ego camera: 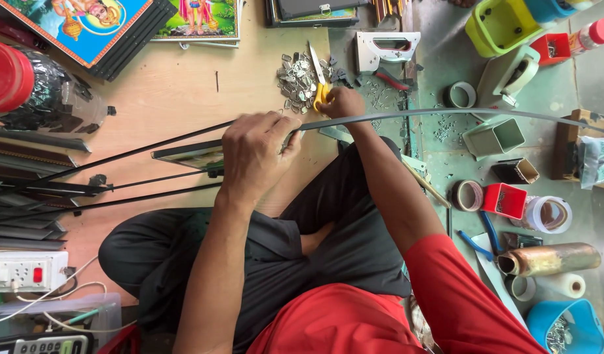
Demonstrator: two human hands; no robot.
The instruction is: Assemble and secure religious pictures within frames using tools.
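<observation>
Floorside, scissors (pixel 319 84) under right fingers (pixel 341 99)

Picture-framing workshop, floor-level setup. Evidence: framed prints (pixel 85 26) stacked on a plywood board (pixel 177 92), lengths of black frame moulding (pixel 46 190), pile of small metal hanger clips (pixel 299 82), staple gun (pixel 387 49), tape rolls (pixel 548 213), small tubs of hardware (pixel 505 200) scattered over a worn green floor (pixel 446 164).

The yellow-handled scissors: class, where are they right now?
In the head view, the yellow-handled scissors lie top centre, handles under the person's right hand, blades pointing at the pile of small metal clips.
</observation>
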